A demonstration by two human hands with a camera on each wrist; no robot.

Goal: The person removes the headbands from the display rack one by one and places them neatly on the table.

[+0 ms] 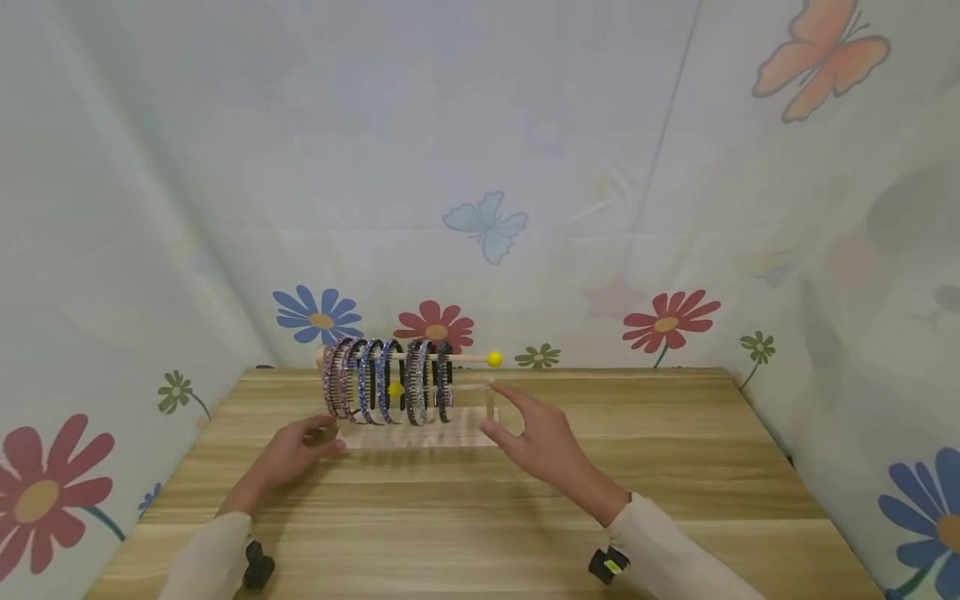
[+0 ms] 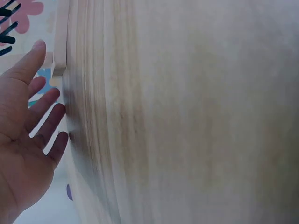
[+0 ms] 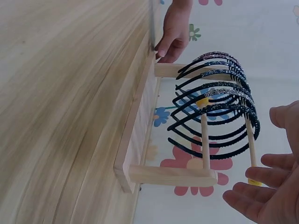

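Observation:
A pale wooden rack (image 1: 457,435) stands near the table's far edge, with two rods, each tipped by a yellow ball (image 1: 495,359). Several glittery toothed headbands (image 3: 219,86), in pink, blue, silver and dark tones, hang side by side around the upper rod. Beside the left end of the rack's base is my left hand (image 1: 296,450); the left wrist view shows its fingers (image 2: 46,109) spread and loosely bent with nothing in them. At the rack's right post, my right hand (image 1: 543,437) has thumb and forefinger apart. In the right wrist view its palm faces the rack, fingers relaxed and holding nothing.
The rack rests on a wood-grain table (image 1: 450,508). Behind and at both sides hangs a pale cloth (image 1: 360,167) printed with flowers and butterflies. Small black devices (image 1: 258,567) sit on both wrists, over light sleeves (image 1: 675,546).

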